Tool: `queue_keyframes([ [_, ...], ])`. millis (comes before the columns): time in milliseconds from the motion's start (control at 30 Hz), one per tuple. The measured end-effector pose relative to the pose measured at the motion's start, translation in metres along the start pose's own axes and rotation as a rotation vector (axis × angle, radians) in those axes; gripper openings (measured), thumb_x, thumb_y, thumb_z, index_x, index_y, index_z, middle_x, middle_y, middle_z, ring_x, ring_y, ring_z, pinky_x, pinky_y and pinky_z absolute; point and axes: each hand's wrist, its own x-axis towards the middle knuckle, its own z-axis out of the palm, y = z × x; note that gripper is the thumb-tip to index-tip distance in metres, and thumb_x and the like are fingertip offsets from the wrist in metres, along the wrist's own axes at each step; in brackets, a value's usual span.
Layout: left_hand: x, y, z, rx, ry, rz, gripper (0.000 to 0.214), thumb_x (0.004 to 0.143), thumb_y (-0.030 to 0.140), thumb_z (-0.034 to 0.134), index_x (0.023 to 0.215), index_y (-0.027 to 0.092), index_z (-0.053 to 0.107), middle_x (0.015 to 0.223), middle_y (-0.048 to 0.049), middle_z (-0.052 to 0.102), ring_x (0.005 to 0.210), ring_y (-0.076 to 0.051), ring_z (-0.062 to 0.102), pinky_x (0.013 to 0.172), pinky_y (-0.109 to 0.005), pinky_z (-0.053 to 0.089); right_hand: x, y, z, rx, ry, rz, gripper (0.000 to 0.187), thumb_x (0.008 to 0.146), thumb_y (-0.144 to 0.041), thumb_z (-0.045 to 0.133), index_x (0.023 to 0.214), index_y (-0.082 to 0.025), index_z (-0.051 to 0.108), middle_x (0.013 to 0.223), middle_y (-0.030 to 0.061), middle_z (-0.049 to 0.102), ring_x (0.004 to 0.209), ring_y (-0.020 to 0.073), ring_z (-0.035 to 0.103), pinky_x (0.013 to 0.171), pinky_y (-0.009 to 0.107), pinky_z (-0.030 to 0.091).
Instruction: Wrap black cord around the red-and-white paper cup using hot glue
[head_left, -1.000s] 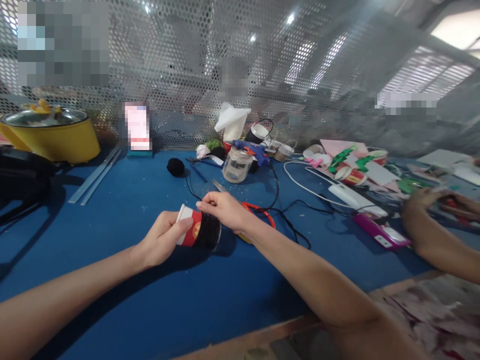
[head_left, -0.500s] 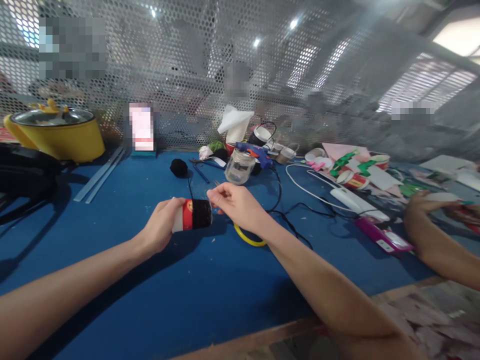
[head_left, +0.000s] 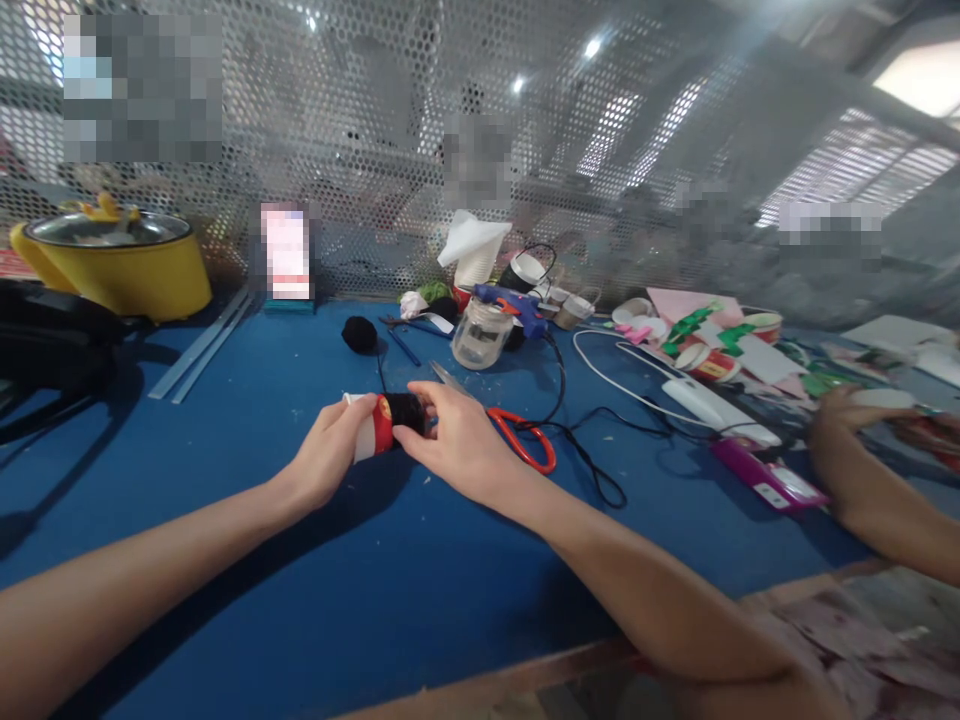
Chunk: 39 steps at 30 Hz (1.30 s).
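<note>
My left hand point(head_left: 330, 455) grips a small paper cup point(head_left: 382, 425), red and white, lying on its side with black yarn wound round its far half. My right hand point(head_left: 461, 440) is closed on the yarn-wrapped end of the same cup, fingers curled over it. A thin black strand runs from the cup back to a black yarn ball point(head_left: 360, 334). Red-handled scissors point(head_left: 517, 438) lie on the blue table point(head_left: 225, 420) just right of my right hand.
A glass jar point(head_left: 480, 335), a blue glue gun point(head_left: 514, 303), black and white cables and paper cups stand behind. A yellow pot point(head_left: 120, 262) sits at the far left. Another person's hand point(head_left: 847, 420) works at the right among green and pink paper scraps and a pink phone point(head_left: 769, 473).
My right hand dropped from pinching above the cup onto its yarn-wrapped end. The cup turned and moved lower towards the table. The scissors' red handles are in view again.
</note>
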Motion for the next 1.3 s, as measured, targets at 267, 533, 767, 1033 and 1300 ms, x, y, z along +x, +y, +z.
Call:
queue_keyframes([
  [267,0.002,-0.004,-0.002,0.054,-0.024,0.063,0.03,0.071,0.04,0.041,0.067,0.012,0.052,0.055,0.0025,0.045,0.049,-0.009,0.038,0.047,-0.021,0.029,-0.001,0.001,0.004,-0.009,0.034,-0.016,0.042,0.063,-0.025,0.054,0.103,-0.012,0.048,0.093,0.0099,0.056,0.083,0.019,0.053,0.071,0.034,0.045],
  [533,0.003,-0.005,-0.004,0.114,-0.032,0.09,0.033,0.071,0.042,0.039,0.068,0.012,0.052,0.055,0.0021,0.045,0.049,-0.009,0.038,0.047,-0.021,0.03,-0.002,-0.001,0.003,0.02,0.014,-0.004,0.044,0.064,-0.025,0.054,0.105,-0.011,0.047,0.094,0.0115,0.055,0.086,0.0201,0.052,0.072,0.035,0.044],
  [767,-0.004,0.003,-0.005,0.176,-0.102,0.131,0.031,0.073,0.039,0.038,0.071,0.012,0.052,0.054,0.0016,0.046,0.047,-0.009,0.038,0.045,-0.02,0.029,0.005,0.001,-0.017,0.135,-0.095,0.017,0.048,0.065,-0.037,0.055,0.106,-0.014,0.046,0.095,0.0102,0.054,0.083,0.018,0.053,0.071,0.034,0.045],
  [1033,-0.007,0.006,-0.011,0.37,-0.254,0.305,0.027,0.072,0.034,0.042,0.059,0.013,0.051,0.056,0.0013,0.048,0.053,-0.009,0.039,0.05,-0.02,0.031,0.018,0.019,-0.046,0.457,-0.622,0.144,0.047,0.068,-0.038,0.053,0.107,-0.013,0.046,0.09,0.007,0.056,0.072,0.0138,0.057,0.067,0.031,0.047],
  [1300,-0.001,0.012,-0.004,-0.038,-0.264,-0.119,0.028,0.067,0.04,0.047,0.06,0.013,0.052,0.05,0.0021,0.049,0.045,-0.009,0.043,0.045,-0.02,0.032,-0.009,0.012,-0.028,0.059,-0.186,-0.211,0.044,0.063,-0.033,0.06,0.103,-0.019,0.048,0.098,0.005,0.047,0.09,0.0155,0.048,0.081,0.032,0.039],
])
